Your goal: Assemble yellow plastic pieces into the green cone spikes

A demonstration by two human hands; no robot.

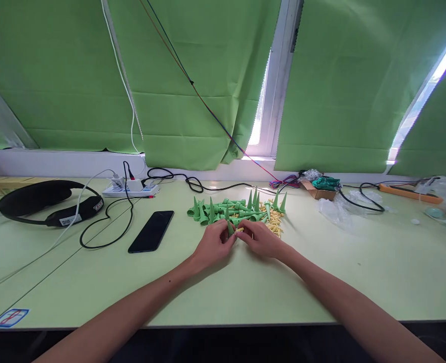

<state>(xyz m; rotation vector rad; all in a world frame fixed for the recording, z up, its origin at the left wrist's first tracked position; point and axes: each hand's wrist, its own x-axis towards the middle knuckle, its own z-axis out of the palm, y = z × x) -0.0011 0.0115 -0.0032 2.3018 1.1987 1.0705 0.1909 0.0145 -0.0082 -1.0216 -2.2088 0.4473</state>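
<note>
My left hand [215, 243] is closed around a green plastic cone [230, 228] in front of the pile. Close beside it, my right hand [259, 239] pinches a small pale-yellow peg [239, 230], whose end meets or nearly meets the cone. Just beyond both hands lies a heap of green cones [223, 207], some upright and some on their sides. Small yellow pegs [274, 222] are scattered at the heap's right side. My fingers partly hide the two held pieces.
A black phone [151, 232] lies left of the hands. Farther left are a black headband-shaped device [52, 201], a power strip [132, 189] and loose cables. At the back right stand a small cardboard box [319, 190], clear plastic bags [334, 210] and an orange-edged tool [410, 193].
</note>
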